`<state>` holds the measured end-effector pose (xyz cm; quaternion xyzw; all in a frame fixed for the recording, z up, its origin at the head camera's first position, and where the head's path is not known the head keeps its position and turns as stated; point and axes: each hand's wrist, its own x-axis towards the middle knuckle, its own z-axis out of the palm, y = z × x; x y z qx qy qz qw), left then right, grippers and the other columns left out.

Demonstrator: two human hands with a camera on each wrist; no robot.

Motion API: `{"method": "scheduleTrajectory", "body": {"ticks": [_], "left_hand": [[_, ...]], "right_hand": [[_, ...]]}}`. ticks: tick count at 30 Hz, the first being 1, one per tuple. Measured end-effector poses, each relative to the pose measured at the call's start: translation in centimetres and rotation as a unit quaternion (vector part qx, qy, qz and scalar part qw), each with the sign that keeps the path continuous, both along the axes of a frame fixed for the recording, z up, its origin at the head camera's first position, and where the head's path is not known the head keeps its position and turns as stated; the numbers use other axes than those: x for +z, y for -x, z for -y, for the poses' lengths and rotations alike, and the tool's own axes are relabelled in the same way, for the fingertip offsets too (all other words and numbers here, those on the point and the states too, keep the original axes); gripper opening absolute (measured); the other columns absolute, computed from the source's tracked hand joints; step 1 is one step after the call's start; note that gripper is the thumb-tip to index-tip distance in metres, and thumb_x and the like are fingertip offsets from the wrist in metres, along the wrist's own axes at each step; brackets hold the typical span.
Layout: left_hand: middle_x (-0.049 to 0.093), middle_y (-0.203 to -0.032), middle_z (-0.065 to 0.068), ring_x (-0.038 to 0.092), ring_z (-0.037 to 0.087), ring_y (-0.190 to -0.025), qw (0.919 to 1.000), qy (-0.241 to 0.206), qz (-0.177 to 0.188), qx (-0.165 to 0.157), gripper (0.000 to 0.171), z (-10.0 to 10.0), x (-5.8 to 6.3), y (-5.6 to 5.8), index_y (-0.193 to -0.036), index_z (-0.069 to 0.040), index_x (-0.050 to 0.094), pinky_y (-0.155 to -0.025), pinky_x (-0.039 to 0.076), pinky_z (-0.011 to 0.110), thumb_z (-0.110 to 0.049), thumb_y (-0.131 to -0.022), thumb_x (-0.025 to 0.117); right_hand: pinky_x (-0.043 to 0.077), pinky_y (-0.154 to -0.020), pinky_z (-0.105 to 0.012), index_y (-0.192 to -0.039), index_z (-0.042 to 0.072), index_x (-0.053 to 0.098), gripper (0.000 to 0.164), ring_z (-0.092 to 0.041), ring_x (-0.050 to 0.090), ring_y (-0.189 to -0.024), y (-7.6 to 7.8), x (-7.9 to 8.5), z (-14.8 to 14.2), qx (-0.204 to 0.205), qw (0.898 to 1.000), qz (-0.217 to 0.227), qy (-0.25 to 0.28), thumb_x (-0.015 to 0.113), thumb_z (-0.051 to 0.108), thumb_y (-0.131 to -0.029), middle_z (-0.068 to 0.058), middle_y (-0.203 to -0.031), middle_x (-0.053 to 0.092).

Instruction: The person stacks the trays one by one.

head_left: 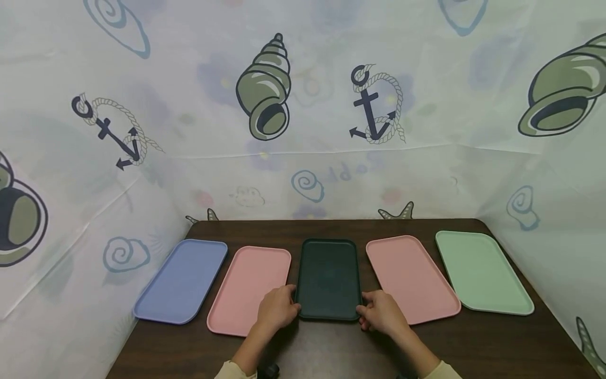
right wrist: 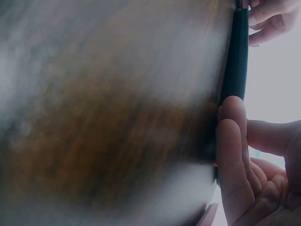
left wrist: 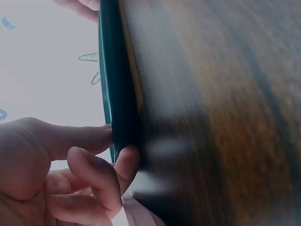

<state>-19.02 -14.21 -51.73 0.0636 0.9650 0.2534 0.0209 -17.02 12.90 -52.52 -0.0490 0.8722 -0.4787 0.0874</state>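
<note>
A dark green rectangular tray (head_left: 329, 279) lies in the middle of the row, its short side towards me. My left hand (head_left: 278, 306) pinches its near left edge between thumb and fingers. At the opposite edge, near the right corner, my right hand (head_left: 381, 311) grips the same tray. The left wrist view shows the left thumb (left wrist: 82, 141) against the rim of the tray, with a fingertip at its underside. In the right wrist view, the right fingers (right wrist: 231, 141) press along the tray's outer side, close over the tabletop.
Left of the green tray lie a pink tray (head_left: 251, 289) and a blue tray (head_left: 182, 281). To its right are another pink tray (head_left: 412, 279) and a light green tray (head_left: 485, 273). The dark wooden table (head_left: 326, 352) meets a patterned cloth backdrop (head_left: 326, 116).
</note>
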Motion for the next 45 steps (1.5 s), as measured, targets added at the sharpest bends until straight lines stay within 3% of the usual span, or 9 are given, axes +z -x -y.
{"method": "scheduleTrajectory", "body": {"ticks": [10, 25, 31, 35, 39, 42, 45], "left_hand": [[0.057, -0.067, -0.007, 0.056, 0.016, -0.065, 1.0, 0.005, -0.007, 0.0, 0.043, -0.4, 0.2, -0.1, -0.119, 0.0, 0.067, -0.057, 0.045, 0.037, -0.017, -0.081, 0.075], [0.054, -0.066, -0.008, 0.051, 0.013, -0.063, 0.9998, 0.005, -0.014, 0.011, 0.046, -0.8, 0.4, -0.5, -0.12, 0.001, 0.067, -0.055, 0.042, 0.032, -0.022, -0.082, 0.077], [0.059, -0.069, -0.005, 0.059, 0.018, -0.069, 0.9992, 0.019, -0.022, 0.028, 0.046, -1.4, 0.3, -1.0, -0.119, 0.0, 0.068, -0.057, 0.047, 0.037, -0.025, -0.082, 0.077], [0.066, -0.077, 0.005, 0.066, 0.028, -0.074, 0.9945, 0.055, -0.075, 0.048, 0.04, -2.0, 0.6, -1.6, -0.108, -0.001, 0.071, -0.057, 0.05, 0.044, -0.029, -0.081, 0.078], [0.066, -0.078, 0.012, 0.066, 0.035, -0.065, 0.9791, 0.101, -0.163, 0.068, 0.036, -2.9, 1.0, -2.0, -0.097, -0.001, 0.07, -0.052, 0.05, 0.047, -0.031, -0.079, 0.08], [0.067, -0.081, 0.013, 0.066, 0.035, -0.064, 0.9711, 0.112, -0.201, 0.064, 0.038, -4.0, 1.3, -2.2, -0.101, -0.002, 0.071, -0.052, 0.051, 0.046, -0.031, -0.079, 0.08], [0.069, -0.085, 0.011, 0.067, 0.032, -0.066, 0.9708, 0.108, -0.211, 0.038, 0.037, -5.4, 1.5, -2.5, -0.104, -0.005, 0.072, -0.053, 0.052, 0.045, -0.032, -0.08, 0.079]], "right_hand": [[0.049, -0.042, -0.03, -0.127, -0.02, 0.051, 0.049, -0.017, 0.062, -0.046, 0.8, -0.1, -0.4, 0.001, 1.0, 0.004, -0.012, 0.068, 0.003, -0.088, -0.002, -0.059, 0.064], [0.05, -0.045, -0.03, -0.129, -0.02, 0.049, 0.053, -0.017, 0.063, -0.049, 1.5, 0.0, -0.9, 0.01, 1.0, 0.015, -0.013, 0.069, 0.007, -0.089, -0.002, -0.061, 0.065], [0.051, -0.047, -0.03, -0.132, -0.017, 0.049, 0.055, -0.016, 0.064, -0.052, 1.5, -0.1, -1.7, 0.016, 0.999, 0.021, -0.018, 0.069, 0.012, -0.089, -0.001, -0.063, 0.066], [0.051, -0.048, -0.031, -0.133, -0.013, 0.051, 0.055, -0.017, 0.064, -0.053, 1.1, 0.2, -2.7, 0.017, 1.0, 0.024, -0.011, 0.069, 0.015, -0.09, -0.001, -0.065, 0.066], [0.051, -0.048, -0.032, -0.129, -0.011, 0.056, 0.047, -0.019, 0.065, -0.055, 1.0, 0.9, -4.6, 0.001, 1.0, 0.022, 0.002, 0.068, 0.014, -0.091, -0.003, -0.067, 0.067], [0.052, -0.049, -0.032, -0.125, -0.01, 0.06, 0.041, -0.02, 0.066, -0.057, 1.2, 1.6, -6.5, -0.028, 0.999, 0.02, 0.001, 0.068, 0.013, -0.092, -0.005, -0.069, 0.067], [0.053, -0.051, -0.031, -0.124, -0.008, 0.062, 0.038, -0.02, 0.067, -0.06, 1.6, 2.3, -8.9, -0.057, 0.998, 0.013, -0.015, 0.066, 0.014, -0.093, -0.007, -0.072, 0.069]]}}
